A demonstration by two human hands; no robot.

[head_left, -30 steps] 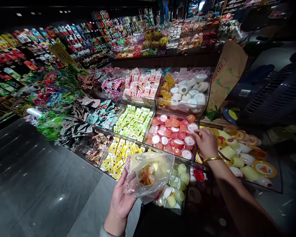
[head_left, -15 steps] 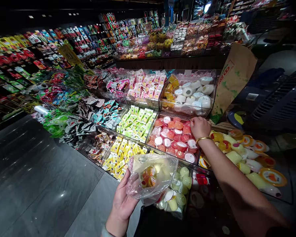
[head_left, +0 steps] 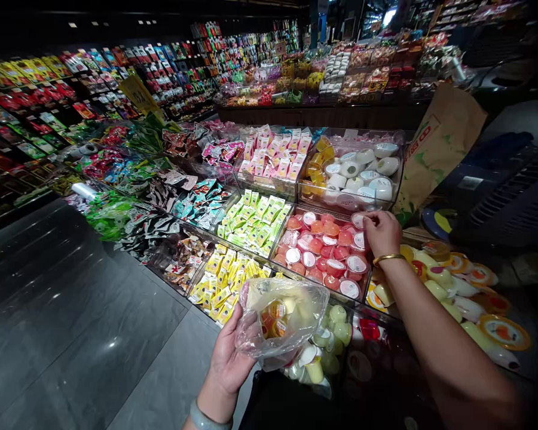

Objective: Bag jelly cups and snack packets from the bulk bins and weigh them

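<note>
The left hand [head_left: 228,359] gripped a clear plastic bag [head_left: 283,325] in front of a transparent bin [head_left: 363,297] of round red jelly cups [head_left: 326,251], at whose far-right corner the right hand [head_left: 384,234], grasp unclear, seemed to be picking, which called for a sure pinch.

And there's the clear plastic bag [head_left: 298,325], crumpled and gaping, amber cups [head_left: 273,318] showing through its film! Just beyond, the red and pink jelly cups [head_left: 327,246] lie heaped together, glossy, white lids facing every which way.
</note>
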